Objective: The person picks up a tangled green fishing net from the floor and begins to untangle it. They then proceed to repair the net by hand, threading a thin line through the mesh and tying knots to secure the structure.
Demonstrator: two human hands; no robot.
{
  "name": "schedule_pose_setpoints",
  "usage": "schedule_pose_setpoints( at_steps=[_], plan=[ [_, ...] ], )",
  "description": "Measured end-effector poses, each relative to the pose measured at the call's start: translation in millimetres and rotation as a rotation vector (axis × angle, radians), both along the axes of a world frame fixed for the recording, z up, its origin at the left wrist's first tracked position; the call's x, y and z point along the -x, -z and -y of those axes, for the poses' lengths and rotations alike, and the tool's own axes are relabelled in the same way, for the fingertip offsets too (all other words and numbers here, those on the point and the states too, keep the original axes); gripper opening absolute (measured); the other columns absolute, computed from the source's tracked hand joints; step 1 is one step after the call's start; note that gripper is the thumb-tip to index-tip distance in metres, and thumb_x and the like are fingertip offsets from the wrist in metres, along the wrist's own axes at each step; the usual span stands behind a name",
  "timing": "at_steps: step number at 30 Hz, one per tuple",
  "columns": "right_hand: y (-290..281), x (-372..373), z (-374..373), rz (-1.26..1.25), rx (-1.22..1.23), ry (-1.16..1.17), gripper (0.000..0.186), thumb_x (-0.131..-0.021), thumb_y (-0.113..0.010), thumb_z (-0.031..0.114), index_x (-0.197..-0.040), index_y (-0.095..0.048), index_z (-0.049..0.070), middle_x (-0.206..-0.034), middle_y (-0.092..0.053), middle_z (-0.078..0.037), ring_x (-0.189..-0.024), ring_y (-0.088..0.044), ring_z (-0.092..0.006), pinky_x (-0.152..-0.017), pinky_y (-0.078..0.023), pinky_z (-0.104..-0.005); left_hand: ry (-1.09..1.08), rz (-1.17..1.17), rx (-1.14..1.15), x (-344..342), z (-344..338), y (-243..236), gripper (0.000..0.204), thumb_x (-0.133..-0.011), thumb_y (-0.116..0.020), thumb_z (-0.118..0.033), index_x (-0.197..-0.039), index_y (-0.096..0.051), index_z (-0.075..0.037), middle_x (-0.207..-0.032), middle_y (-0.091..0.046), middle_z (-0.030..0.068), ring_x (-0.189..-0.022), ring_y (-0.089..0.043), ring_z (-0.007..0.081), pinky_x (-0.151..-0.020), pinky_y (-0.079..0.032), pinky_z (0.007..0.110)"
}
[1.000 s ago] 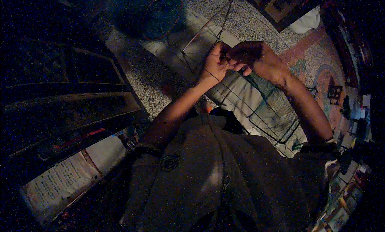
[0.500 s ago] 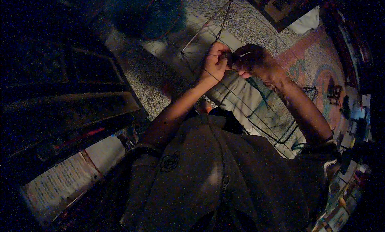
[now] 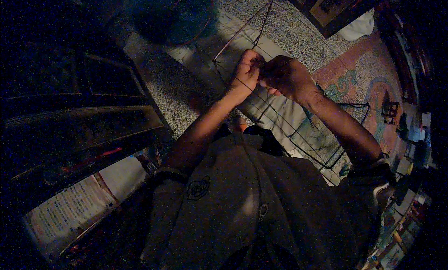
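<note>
A long, open frame of thin dark rods [image 3: 233, 40] crosses the middle of the dim view, with a triangular end at the far side. Its nearer end has a rectangular outline and reaches toward my right forearm. My left hand [image 3: 245, 74] is closed, fingers curled, around a joint or rod of this frame. Right beside it, my right hand [image 3: 288, 79] has its fingertips pinched together against the same spot. Whatever lies between the fingertips is too dark to make out. Pale creased cloth [image 3: 280, 115] lies beneath the frame.
A dark teal rounded thing [image 3: 189, 20] stands at the far left. Dark furniture [image 3: 329, 13] and a white bag-like bundle [image 3: 358, 27] are at the far right, near the patterned floor [image 3: 359, 76]. A printed sheet [image 3: 70, 209] lies lower left; clutter [image 3: 413, 153] lines the right side.
My right hand has shifted slightly left and turned, coming closer over my left fingers. The frame has moved a little to the right at its far end.
</note>
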State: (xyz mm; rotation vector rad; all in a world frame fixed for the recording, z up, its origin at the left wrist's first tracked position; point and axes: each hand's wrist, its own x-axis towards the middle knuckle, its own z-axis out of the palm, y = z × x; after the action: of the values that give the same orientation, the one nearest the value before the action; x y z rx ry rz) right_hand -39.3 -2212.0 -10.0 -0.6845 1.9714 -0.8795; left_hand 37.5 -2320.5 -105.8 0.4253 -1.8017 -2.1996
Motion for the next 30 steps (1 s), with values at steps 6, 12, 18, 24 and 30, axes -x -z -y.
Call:
schedule_pose_setpoints(
  at_steps=[6,12,18,24,30],
  plan=[
    [2.2,8.7,1.8,-0.79,-0.025,-0.268,0.017,-0.069,-0.062,0.02,-0.076,-0.055,0.005,-0.066,-0.059,-0.009,-0.06,-0.058,-0.0261,-0.051,-0.046,-0.0339,0.131,-0.158,-0.23,-0.9,0.4,9.8,0.039,-0.085,-0.044,-0.011,-0.121,-0.029,-0.009,-0.109,-0.046,0.0097,-0.094,-0.052,0.0246,-0.075,-0.049,0.04],
    [12.0,15.4,7.2,-1.189,0.058,-0.207,0.017,-0.07,-0.057,0.018,-0.083,-0.054,0.008,-0.075,-0.055,-0.013,-0.067,-0.058,-0.0309,-0.054,-0.047,-0.0382,0.151,-0.097,-0.476,0.9,-2.8,-7.2,0.013,-0.084,-0.036,-0.003,-0.096,-0.036,-0.007,-0.093,-0.047,0.008,-0.087,-0.054,0.0198,-0.079,-0.048,0.039],
    [17.2,16.3,11.6,-0.88,0.192,-0.169,0.016,-0.07,-0.059,0.016,-0.082,-0.053,0.007,-0.079,-0.055,-0.013,-0.071,-0.057,-0.0338,-0.058,-0.046,-0.0396,0.18,-0.153,-0.272,0.2,-2.5,0.4,0.034,-0.085,-0.043,-0.011,-0.118,-0.036,-0.009,-0.115,-0.045,0.0087,-0.103,-0.048,0.0249,-0.084,-0.043,0.04],
    [7.9,41.0,-3.4,-0.883,0.008,-0.325,0.018,-0.069,-0.058,0.017,-0.082,-0.056,0.004,-0.075,-0.058,-0.018,-0.073,-0.057,-0.0354,-0.063,-0.048,-0.0401,0.238,-0.281,-0.132,7.9,-1.4,9.7,0.025,-0.084,-0.046,-0.013,-0.108,-0.04,-0.009,-0.1,-0.05,0.0095,-0.093,-0.052,0.0249,-0.084,-0.042,0.038],
    [-55.2,46.6,-5.7,-0.785,0.046,-0.359,0.017,-0.073,-0.06,0.016,-0.077,-0.056,0.0,-0.07,-0.056,-0.013,-0.065,-0.055,-0.0253,-0.06,-0.044,-0.0321,0.105,-0.135,-0.649,10.8,-6.0,-11.2,0.012,-0.083,-0.049,-0.013,-0.089,-0.043,-0.007,-0.082,-0.054,0.0068,-0.076,-0.057,0.0178,-0.07,-0.047,0.031]
  ],
)
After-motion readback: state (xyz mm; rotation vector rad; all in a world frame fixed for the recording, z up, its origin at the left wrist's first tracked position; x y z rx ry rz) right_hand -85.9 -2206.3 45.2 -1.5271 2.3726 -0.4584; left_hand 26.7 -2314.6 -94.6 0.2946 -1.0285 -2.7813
